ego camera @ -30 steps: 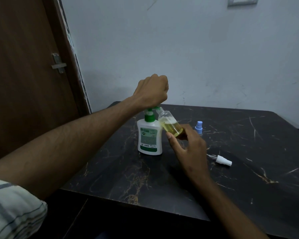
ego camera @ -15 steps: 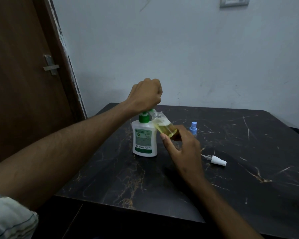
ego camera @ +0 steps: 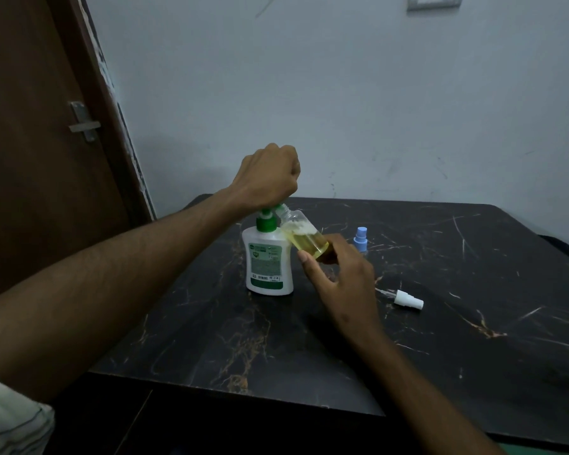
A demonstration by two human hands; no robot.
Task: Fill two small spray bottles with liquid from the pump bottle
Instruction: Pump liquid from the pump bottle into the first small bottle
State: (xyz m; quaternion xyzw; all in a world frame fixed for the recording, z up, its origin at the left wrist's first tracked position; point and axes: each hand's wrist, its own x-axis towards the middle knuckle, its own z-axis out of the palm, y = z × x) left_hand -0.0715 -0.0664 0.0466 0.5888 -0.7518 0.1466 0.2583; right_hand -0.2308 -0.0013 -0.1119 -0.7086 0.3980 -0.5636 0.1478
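A white pump bottle [ego camera: 268, 262] with a green collar and label stands on the black marble table [ego camera: 440, 339]. My left hand [ego camera: 266, 177] is a fist closed over its green pump head, pressing from above. My right hand [ego camera: 340, 282] holds a small clear spray bottle [ego camera: 304, 239] tilted, its open neck up against the pump spout. Yellow liquid with foam on top fills its lower part. A white spray cap [ego camera: 408, 300] with its dip tube lies on the table to the right of my right hand.
A small blue spray top [ego camera: 361, 239] stands upright behind my right hand; what it sits on is not clear. The wall is close behind the table, a brown door with a metal latch [ego camera: 84, 123] stands at the left. The table's front edge runs below my forearms.
Both hands hold the same grip on the pump and the small bottle throughout. The camera view shifted slightly, so everything sits a little lower and to the left in the frame.
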